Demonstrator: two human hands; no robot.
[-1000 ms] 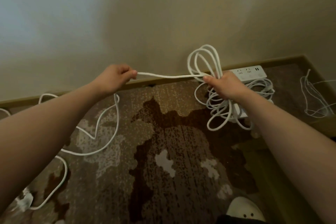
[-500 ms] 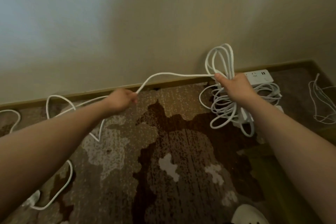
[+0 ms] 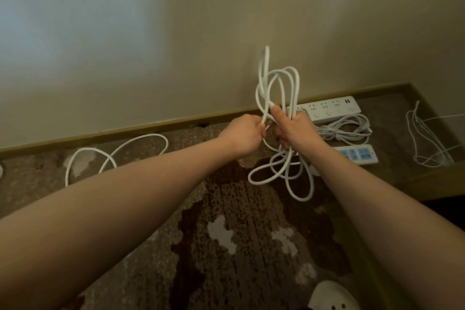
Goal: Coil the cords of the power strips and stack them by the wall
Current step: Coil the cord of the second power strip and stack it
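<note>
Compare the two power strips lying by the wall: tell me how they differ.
The white power strip lies against the baseboard; the blue-socket power strip lies nearer the person, partly hidden by the right forearm. The white one has white sockets and round buttons; the other has blue socket faces. A bundled cord lies between them. Both are long, white-bodied and flat on the carpet.

Dim, warm indoor light. Brighter bluish wash across the wall (image 3: 63, 20) at upper left. Soft focus throughout, motion smear on the raised cord (image 3: 264, 58), wide-angle bowing along the baseboard (image 3: 151, 126).
</note>
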